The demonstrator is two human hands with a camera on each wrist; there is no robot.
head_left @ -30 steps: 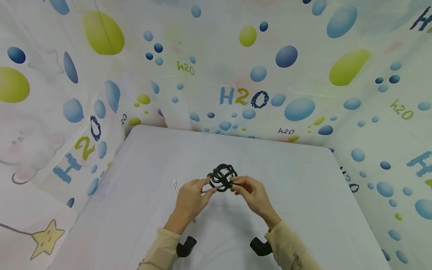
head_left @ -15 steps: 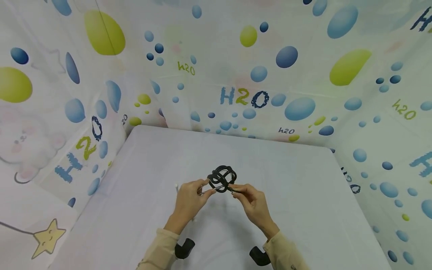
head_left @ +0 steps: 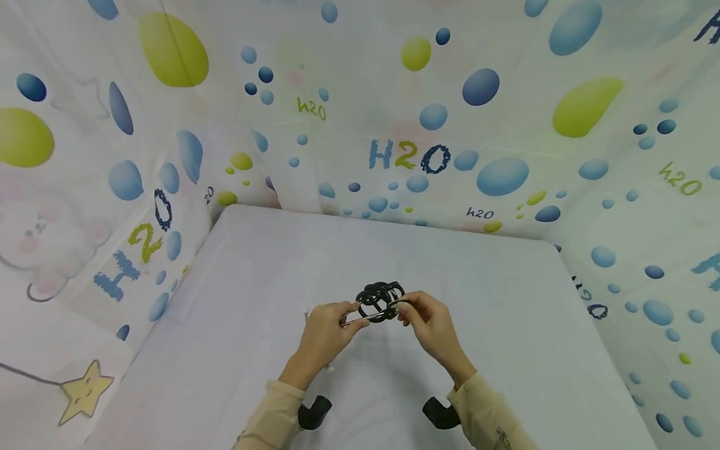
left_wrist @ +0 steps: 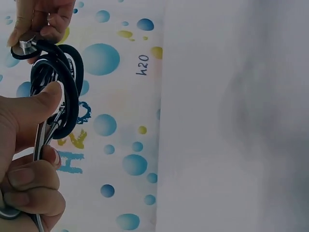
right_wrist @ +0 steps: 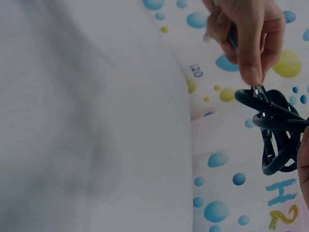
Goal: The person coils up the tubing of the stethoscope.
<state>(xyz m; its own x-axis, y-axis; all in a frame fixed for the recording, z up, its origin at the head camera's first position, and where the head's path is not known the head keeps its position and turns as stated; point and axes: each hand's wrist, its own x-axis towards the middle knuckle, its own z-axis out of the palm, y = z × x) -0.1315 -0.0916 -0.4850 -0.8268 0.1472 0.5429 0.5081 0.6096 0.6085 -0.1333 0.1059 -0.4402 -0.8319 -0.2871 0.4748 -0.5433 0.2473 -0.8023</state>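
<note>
A stethoscope with black tubing (head_left: 378, 292) wound into loops is held in the air above the table. My left hand (head_left: 326, 331) grips its metal ear tubes (left_wrist: 42, 137) between thumb and fingers. White ear tips (head_left: 330, 369) stick out past that hand. My right hand (head_left: 430, 322) pinches the metal chest piece (left_wrist: 27, 47) at the other side of the bundle. In the right wrist view the coiled tubing (right_wrist: 280, 130) hangs between both hands, and only a sliver of the right hand (right_wrist: 304, 164) shows at the edge.
A white-covered table (head_left: 270, 250) lies beneath the hands. Printed cloth walls (head_left: 337, 125) with blue and green spots enclose it at the back and sides. Black curved pieces (head_left: 315, 412) sit at both sleeves.
The right hand has shifted its fingers at the bundle's right side, dipping slightly and then rising. The coiled tubing has tilted a little; the left hand keeps its grip on the ear tubes.
</note>
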